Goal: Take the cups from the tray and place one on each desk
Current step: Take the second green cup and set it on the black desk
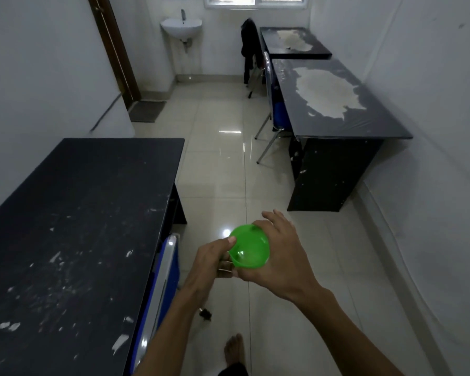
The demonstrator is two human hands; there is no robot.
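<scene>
A bright green plastic cup (249, 246) is held in mid-air over the floor, its open mouth facing the camera. My right hand (280, 256) wraps around its right side and underside. My left hand (210, 263) grips its left rim with the thumb on the edge; something thin shows under the fingers, and I cannot tell what it is. A black desk (73, 240) with a scuffed top stands close on the left. Another black desk (337, 104) with a worn pale patch stands on the right, and a third desk (293, 42) beyond it. No tray is visible.
A blue chair (160, 291) is pushed in at the left desk and another blue chair (276, 109) at the right desk. A dark garment hangs on a far chair (250, 47). A wall sink (181, 27), a door (114, 47) and a doormat (147, 111) are at the back left. Tiled floor (228, 172) runs between the desks.
</scene>
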